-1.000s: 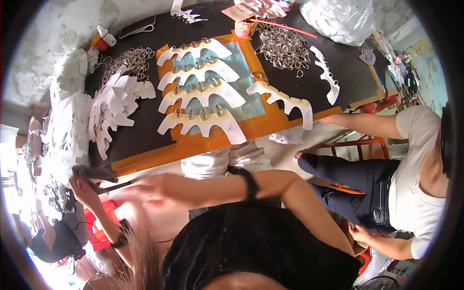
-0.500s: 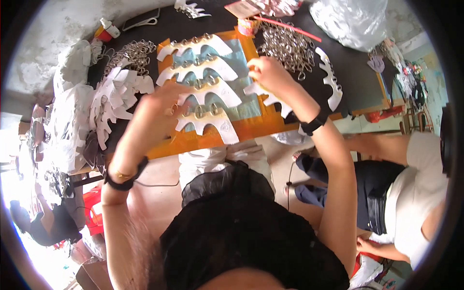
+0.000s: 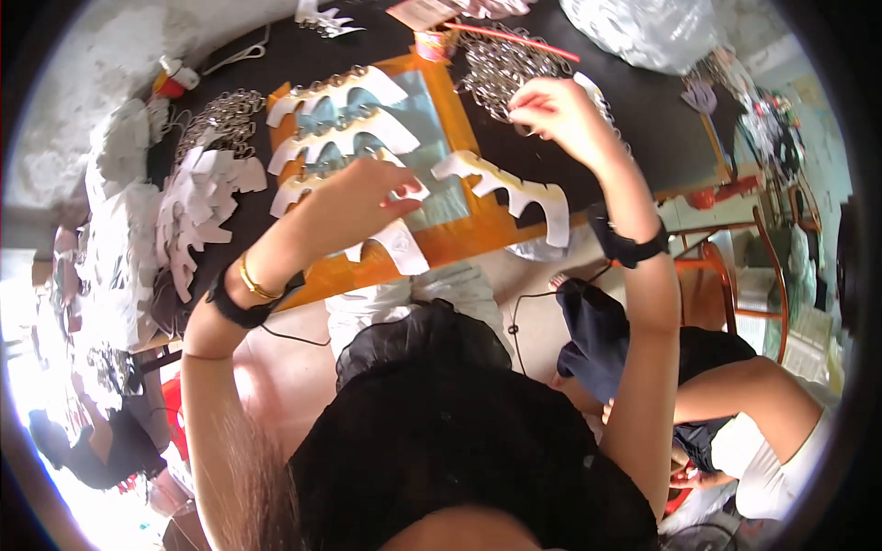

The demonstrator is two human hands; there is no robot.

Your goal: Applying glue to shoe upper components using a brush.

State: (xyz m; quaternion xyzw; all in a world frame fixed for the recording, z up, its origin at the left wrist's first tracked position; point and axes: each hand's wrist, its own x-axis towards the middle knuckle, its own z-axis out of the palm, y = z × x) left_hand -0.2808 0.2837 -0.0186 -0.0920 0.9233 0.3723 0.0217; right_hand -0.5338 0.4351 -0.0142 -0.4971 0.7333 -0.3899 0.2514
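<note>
My left hand (image 3: 363, 197) is over the lower rows of white scalloped pieces, its fingers curled inward; what they hold, if anything, is hidden. Beneath it, the nearest white piece (image 3: 401, 248) is partly covered. Two more scalloped pieces, the farthest (image 3: 381, 85) and the second (image 3: 390, 131), lie with metal rings along their upper edges. My right hand (image 3: 565, 115) is raised at the near right side of a heap of metal rings (image 3: 501, 69), thumb and fingers pinched together. Whatever is at its fingertips is too small to name. Another scalloped piece (image 3: 519, 188) lies across the board's right edge.
The blue board has an orange taped border (image 3: 464, 138). Loose white pieces (image 3: 197, 197) and another ring heap (image 3: 225, 119) lie left. A red stick (image 3: 528, 44), small tub (image 3: 432, 44) and clear plastic bag (image 3: 643, 32) are at the back. Another person's arm (image 3: 753, 386) shows right.
My right hand has left the scalloped piece at the board's right edge and moved toward the ring heap. My left hand has shifted right over the lower rows. The view has also shifted.
</note>
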